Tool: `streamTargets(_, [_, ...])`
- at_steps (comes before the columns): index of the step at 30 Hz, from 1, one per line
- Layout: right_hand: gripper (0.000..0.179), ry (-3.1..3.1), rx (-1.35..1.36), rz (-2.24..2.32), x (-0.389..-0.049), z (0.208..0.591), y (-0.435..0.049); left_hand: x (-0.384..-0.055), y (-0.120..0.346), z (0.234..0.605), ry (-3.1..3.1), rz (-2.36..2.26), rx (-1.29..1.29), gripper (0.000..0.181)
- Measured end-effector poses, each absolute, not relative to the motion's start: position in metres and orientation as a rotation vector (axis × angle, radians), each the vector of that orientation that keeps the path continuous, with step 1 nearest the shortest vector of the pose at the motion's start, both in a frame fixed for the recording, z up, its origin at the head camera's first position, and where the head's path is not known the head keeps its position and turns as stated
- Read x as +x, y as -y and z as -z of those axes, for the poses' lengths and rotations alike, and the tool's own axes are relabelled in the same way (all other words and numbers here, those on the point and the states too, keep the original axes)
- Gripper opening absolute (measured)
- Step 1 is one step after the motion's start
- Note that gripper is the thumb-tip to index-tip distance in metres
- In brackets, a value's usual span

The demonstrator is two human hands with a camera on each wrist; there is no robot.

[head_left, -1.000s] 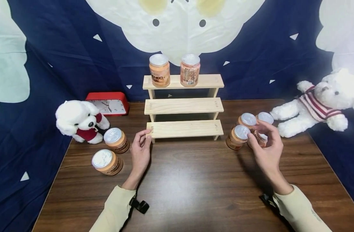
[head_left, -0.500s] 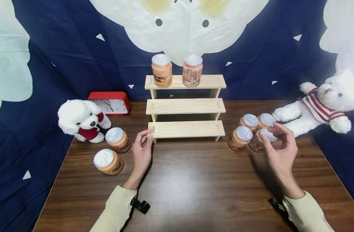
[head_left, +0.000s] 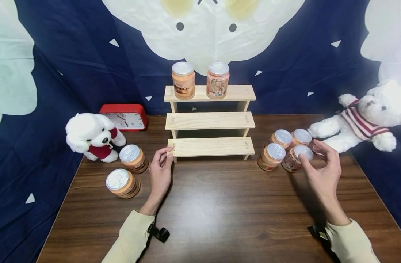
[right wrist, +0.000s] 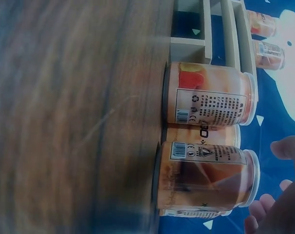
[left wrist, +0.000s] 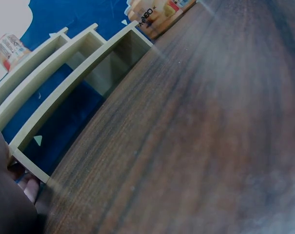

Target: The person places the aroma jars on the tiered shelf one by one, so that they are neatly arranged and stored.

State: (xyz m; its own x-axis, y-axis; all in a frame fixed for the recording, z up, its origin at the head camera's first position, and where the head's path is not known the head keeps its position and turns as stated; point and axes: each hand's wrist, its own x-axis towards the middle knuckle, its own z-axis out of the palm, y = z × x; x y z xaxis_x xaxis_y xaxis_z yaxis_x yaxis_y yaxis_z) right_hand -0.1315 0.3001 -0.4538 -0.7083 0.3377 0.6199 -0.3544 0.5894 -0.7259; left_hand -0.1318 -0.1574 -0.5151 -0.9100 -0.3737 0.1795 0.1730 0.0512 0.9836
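Note:
My left hand point(head_left: 160, 173) pinches the left end of the lowest step of a three-step wooden shelf point(head_left: 211, 147); in the left wrist view its fingertips point(left wrist: 29, 186) show beside the shelf's leg. My right hand point(head_left: 324, 173) hovers with thumb and fingers spread above the front right jar point(head_left: 291, 160) of a cluster on the table. In the right wrist view a gap parts the thumb point(right wrist: 286, 147) from that jar's lid point(right wrist: 253, 178). Beside it stands another orange jar with a silvery lid point(head_left: 268, 160). Two such jars, one with its label forward point(head_left: 217, 82), stand on the top step.
Left of the shelf stand two more jars, the nearer one point(head_left: 123, 183) close to my left forearm. A white plush dog point(head_left: 93, 137) and a red clock point(head_left: 123, 117) are behind them. A plush bear point(head_left: 361, 117) sits right of the jar cluster on the wooden table point(head_left: 200, 212).
My right hand has moved right, from over the front left jar of the cluster to over the front right one. The left hand stays at the shelf's end.

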Motion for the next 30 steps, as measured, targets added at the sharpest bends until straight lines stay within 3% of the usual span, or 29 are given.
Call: streamTargets(30, [0.052, 2.205, -0.122, -1.332, -0.133, 0.478, -0.313, -0.133, 0.158, 0.516, 1.959, 1.912, 0.209, 0.023])
